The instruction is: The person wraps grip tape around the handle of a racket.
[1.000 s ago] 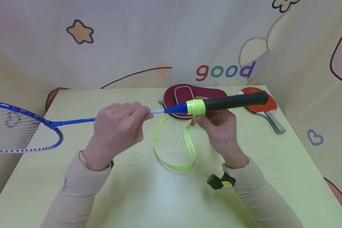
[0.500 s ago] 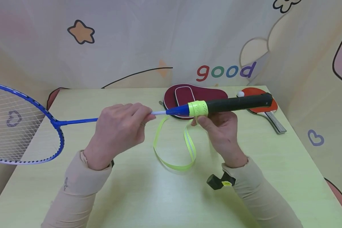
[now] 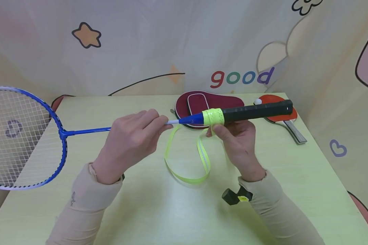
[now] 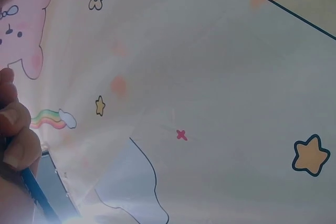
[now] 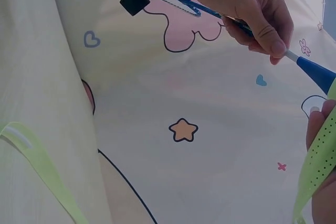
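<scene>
A blue and white badminton racket (image 3: 63,133) lies crosswise in the air in the head view, its strung head to the left. My left hand (image 3: 133,144) grips its shaft. On the black handle (image 3: 257,111), close to the blue cone, sits a wound band of perforated yellow-green grip tape (image 3: 214,116). Its loose length hangs down in a loop over the table. My right hand (image 3: 240,146) pinches the tape below the handle, thumb in front; some of its fingers are hidden behind the handle. In the right wrist view, the tape (image 5: 321,156) runs down past the right fingers.
A dark red paddle case (image 3: 224,100) lies at the table's back edge, partly behind the racket. Right of it are a red table tennis paddle (image 3: 291,127) and a white ball (image 3: 257,101). A printed curtain (image 3: 141,44) stands behind the table (image 3: 171,217).
The racket has turned about its shaft, so its strung face shows wider. My left hand has shifted slightly right. The right hand stays at the tape, and the loop hangs nearly the same.
</scene>
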A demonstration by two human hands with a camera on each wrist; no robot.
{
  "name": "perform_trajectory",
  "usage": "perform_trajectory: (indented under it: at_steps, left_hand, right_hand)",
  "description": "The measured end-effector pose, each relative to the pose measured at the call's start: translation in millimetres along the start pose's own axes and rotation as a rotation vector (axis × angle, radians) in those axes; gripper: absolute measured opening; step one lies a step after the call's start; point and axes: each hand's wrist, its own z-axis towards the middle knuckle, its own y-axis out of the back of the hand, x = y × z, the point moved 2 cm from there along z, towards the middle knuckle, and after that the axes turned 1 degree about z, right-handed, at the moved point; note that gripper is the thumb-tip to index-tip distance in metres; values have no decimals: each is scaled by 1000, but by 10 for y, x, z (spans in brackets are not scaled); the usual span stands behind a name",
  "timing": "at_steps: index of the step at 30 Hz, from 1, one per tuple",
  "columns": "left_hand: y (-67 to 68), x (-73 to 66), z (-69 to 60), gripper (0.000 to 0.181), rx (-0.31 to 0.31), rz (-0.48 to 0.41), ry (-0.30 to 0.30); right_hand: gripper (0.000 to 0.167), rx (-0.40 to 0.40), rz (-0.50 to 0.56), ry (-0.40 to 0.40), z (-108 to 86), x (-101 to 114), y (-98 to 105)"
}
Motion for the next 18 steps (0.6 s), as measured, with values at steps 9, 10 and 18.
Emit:
perform_trajectory:
  at_steps: [9,10,18]
  left_hand:
    - [6,7,8,15,-24,26,-18]
    - [7,8,9,15,-23,29,-18]
    - [-3,15,-7,21,8,38,-4]
  right_hand:
    - [33,48,-25,2,-13,-8,21]
    - [33,52,-30,4,-14,-9,22]
    - [31,64,-33,8,-9,-25,11]
